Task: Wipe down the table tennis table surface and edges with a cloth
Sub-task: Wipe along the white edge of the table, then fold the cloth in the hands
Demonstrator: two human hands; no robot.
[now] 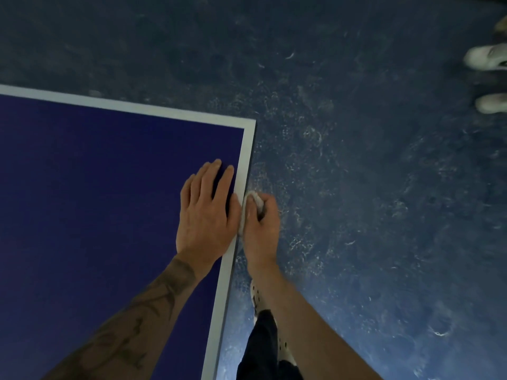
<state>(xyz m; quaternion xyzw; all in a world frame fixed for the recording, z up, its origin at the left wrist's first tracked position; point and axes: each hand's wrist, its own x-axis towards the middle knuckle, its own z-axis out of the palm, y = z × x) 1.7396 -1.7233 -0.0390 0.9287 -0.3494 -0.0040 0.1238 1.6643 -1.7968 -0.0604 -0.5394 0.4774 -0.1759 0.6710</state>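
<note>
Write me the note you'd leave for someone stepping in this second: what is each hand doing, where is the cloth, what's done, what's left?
Left hand: flat, fingers straight, resting on the table just inside its white border.
Right hand: grips the white cloth and holds it against the table's side edge, short of the corner.
Done: no wipe marks show, so I cannot tell.
Left: probably the edge on up to the corner, then whatever top and edges remain.
</note>
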